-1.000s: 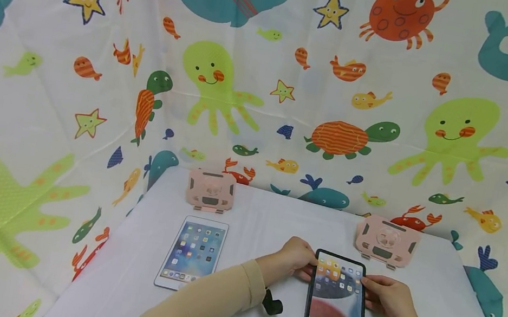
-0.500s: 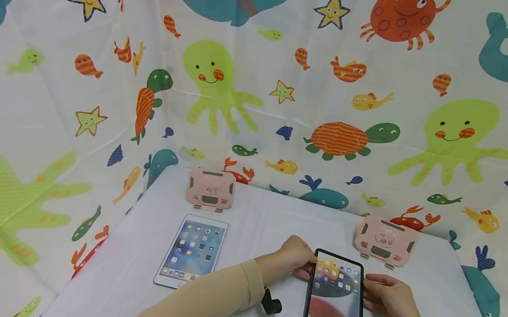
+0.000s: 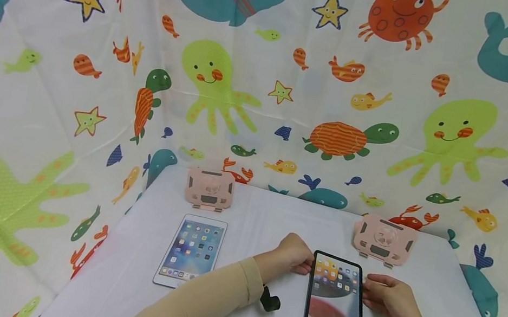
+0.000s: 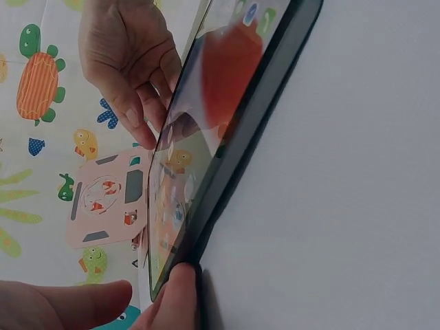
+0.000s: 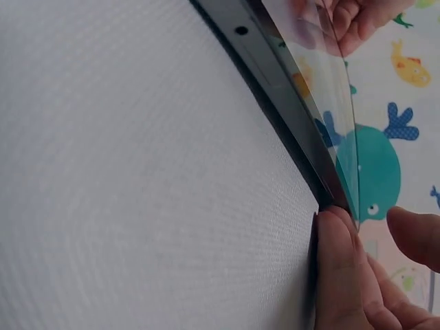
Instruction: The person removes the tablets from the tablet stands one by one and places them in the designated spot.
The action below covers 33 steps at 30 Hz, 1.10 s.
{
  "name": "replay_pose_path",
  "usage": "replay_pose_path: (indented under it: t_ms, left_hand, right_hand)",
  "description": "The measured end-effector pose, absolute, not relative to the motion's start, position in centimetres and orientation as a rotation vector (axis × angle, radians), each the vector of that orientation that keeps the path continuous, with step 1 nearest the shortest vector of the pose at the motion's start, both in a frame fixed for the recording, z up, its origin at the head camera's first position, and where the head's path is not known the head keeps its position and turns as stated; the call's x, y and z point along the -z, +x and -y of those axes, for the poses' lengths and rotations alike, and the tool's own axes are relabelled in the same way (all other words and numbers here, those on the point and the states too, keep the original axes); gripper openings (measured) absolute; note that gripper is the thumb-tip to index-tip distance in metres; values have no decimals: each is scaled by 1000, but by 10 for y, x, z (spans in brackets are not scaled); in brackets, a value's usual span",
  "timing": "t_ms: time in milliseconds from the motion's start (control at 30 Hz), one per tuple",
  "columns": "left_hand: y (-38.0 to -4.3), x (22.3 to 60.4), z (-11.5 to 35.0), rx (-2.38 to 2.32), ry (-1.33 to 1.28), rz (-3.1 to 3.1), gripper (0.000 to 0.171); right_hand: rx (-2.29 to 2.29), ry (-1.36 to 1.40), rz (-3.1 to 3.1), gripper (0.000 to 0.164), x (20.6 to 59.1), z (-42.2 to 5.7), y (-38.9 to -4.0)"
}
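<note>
A tablet (image 3: 336, 302) with a dark rim and a lit home screen lies between the two hands on the white table. My left hand (image 3: 295, 253) is at its upper left edge; in the left wrist view a fingertip (image 4: 182, 275) touches the dark edge and the thumb stands off it. At the upper right edge is my right hand (image 3: 389, 300). The right wrist view has a fingertip (image 5: 333, 216) against the tablet's edge, thumb raised clear. Whether any fingertip reaches beneath the tablet is hidden.
A second, white-framed tablet (image 3: 193, 251) lies to the left, partly behind my left sleeve (image 3: 208, 299). Two pink tablet cases (image 3: 210, 189) stand at the back, the right pink case (image 3: 384, 241) behind the dark-rimmed tablet. A curtain (image 3: 283, 130) with sea animals encloses the table.
Both thumbs have lifted off the tablet's side edges, and my right hand has drawn slightly right. The tablet stays in nearly the same place.
</note>
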<state>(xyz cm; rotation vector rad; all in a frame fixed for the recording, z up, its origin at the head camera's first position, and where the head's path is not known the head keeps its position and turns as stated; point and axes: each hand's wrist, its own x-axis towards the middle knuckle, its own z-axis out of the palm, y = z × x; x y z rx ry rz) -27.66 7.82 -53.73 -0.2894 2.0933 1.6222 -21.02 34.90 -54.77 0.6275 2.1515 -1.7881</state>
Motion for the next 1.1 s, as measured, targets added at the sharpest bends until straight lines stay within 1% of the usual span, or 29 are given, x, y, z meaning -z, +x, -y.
replay_pose_path:
  t_ms: [233,367,567,867,1100]
  left_hand:
    - [-276,537,-76,-1666,-293,-2066,8]
    - [-276,536,-75,-1683,-288,-2061,7]
    - [-275,539,-73,-1692,-299,-2045,5]
    - [-274,539,-69,-1650,-239,-2075,4]
    - [-270,535,-66,-1625,-170,-2085,8]
  right_hand:
    - [1794,604,-2157,66,546,-349,-209]
    - [1752,609,-2184,69,544,-350,-208]
    - [1678,635,-2223,72,542,-350,-209]
    - [1575,616,-2361,68,544,-341,-207]
    - [1609,648,-2327,75,540,-342,-206]
